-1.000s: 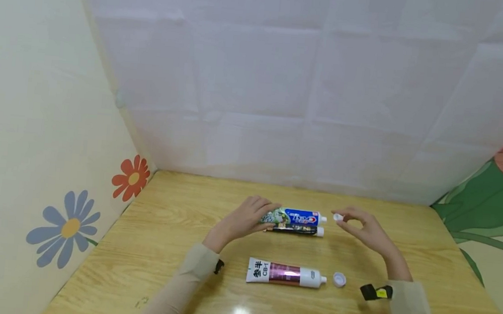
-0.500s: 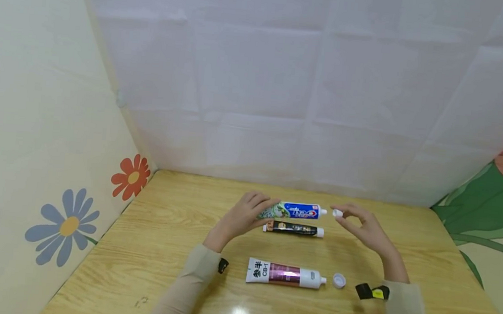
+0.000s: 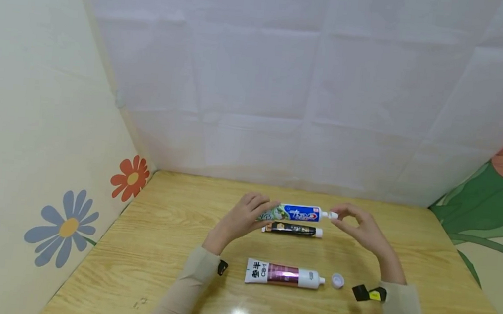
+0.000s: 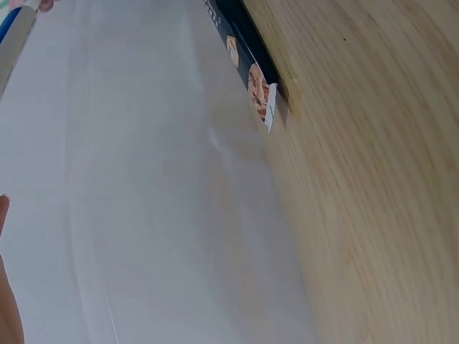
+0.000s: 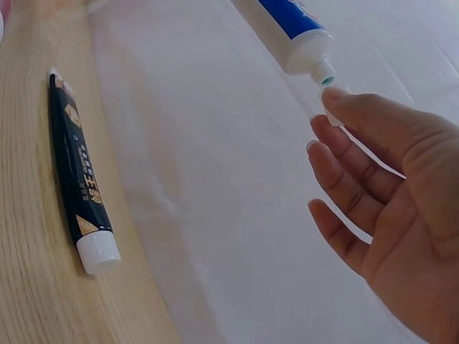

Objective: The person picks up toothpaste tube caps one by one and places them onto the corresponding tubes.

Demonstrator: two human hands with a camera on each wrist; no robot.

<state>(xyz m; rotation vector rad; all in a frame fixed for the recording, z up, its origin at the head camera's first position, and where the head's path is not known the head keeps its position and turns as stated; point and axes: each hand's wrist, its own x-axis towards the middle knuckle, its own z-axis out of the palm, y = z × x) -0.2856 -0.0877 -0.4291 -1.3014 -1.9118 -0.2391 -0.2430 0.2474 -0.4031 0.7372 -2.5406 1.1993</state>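
My left hand grips the tail end of a blue, green and white toothpaste tube, holding it above the table with its nozzle to the right. Between thumb and forefinger, my right hand pinches a small white cap at the nozzle. From the right wrist view, the nozzle opening shows beside the cap, which the thumb partly hides; whether they touch I cannot tell. Below the held tube lies a black toothpaste tube with a white cap on. In the left wrist view only a sliver of the left hand appears.
Nearer on the wooden table lies a white and purple toothpaste tube, its nozzle bare. A round white cap sits just right of that nozzle. A pale cloth wall rises behind the table.
The left hand has raised the blue tube away from the black one. The white cap in the right hand was apart from the nozzle and is now up at it.
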